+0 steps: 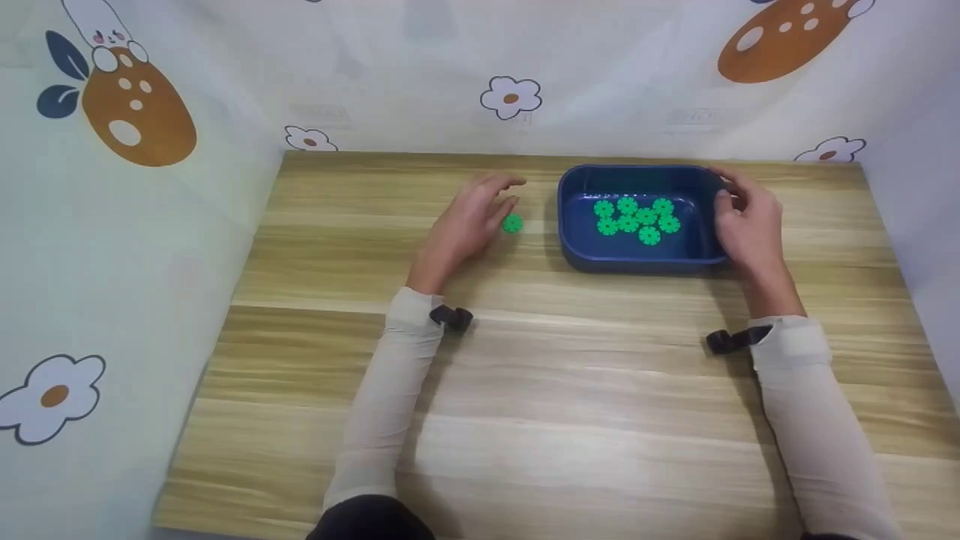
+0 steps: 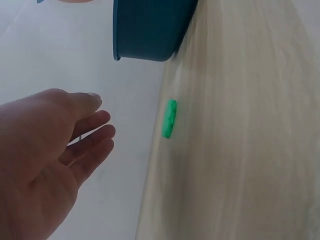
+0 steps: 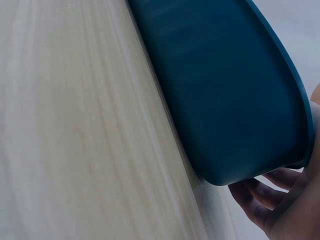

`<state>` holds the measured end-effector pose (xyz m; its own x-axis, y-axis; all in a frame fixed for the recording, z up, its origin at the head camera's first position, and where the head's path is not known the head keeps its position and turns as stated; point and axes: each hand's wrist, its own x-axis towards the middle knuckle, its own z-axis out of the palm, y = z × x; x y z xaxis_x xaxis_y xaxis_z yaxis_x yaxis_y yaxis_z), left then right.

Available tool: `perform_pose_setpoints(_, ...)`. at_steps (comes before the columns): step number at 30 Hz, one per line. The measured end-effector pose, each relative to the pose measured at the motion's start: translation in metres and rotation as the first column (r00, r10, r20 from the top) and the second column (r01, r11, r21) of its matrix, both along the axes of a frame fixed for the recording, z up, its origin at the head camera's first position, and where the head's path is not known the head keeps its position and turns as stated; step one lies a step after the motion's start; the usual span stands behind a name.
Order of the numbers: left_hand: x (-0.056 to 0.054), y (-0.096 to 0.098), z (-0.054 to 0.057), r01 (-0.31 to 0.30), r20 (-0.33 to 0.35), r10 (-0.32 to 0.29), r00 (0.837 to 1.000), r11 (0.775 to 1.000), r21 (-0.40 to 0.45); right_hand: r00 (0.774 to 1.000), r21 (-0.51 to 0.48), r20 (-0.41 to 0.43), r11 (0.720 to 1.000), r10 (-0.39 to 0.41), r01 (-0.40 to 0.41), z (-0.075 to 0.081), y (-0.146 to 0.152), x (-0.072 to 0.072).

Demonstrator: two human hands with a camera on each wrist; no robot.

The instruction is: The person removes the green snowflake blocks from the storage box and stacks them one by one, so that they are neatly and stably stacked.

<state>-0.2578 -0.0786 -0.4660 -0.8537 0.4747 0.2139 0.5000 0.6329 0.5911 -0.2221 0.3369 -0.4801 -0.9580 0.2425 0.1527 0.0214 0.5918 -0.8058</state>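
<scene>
A small green notched disc [image 1: 513,223] lies on the table, left of a dark blue rectangular tub [image 1: 637,262]. My left hand [image 1: 471,219] hovers beside this disc, fingers slightly bent and apart. In the left wrist view, a gap separates the fingertips [image 2: 107,142] from the green disc [image 2: 169,119], and nothing is in that hand. At the tub's right end, my right hand [image 1: 756,225] grips the rim, thumb over the edge and fingers on the outer wall. Several green flower-like discs [image 1: 646,217] lie flat on the tub's floor.
The wood-grain table [image 1: 555,390] runs up to a patterned cloth wall [image 1: 420,82] behind the tub. Another cloth-covered wall [image 1: 97,247] borders the left side, and a plain pale one [image 1: 915,195] the right.
</scene>
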Motion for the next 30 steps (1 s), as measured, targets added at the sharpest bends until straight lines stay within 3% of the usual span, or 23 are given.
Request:
perform_pose_setpoints(6, 0.004, 0.016, 0.005, 0.003, -0.012, -0.002, 1.0, 0.999, 0.041, 1.0, 0.007, -0.015, 1.0, 0.002, -0.002, -0.001, -0.001, 0.0)
perform_pose_setpoints(13, 0.005, 0.042, 0.009, 0.007, -0.005, -0.007, 1.0, 1.0, 0.021, 1.0, 0.008, 0.018, 1.0, -0.001, 0.001, -0.001, 0.0, 0.001)
perform_pose_setpoints(19, 0.005, 0.056, 0.012, 0.038, -0.04, -0.036, 0.999, 0.998, 0.054, 1.0, 0.014, 0.018, 1.0, -0.006, 0.006, -0.001, 0.0, 0.001)
perform_pose_setpoints(30, 0.004, 0.077, 0.013, 0.083, -0.021, -0.082, 0.996, 0.996, 0.044, 1.0, 0.018, -0.02, 1.0, -0.006, 0.006, 0.001, -0.001, 0.001)
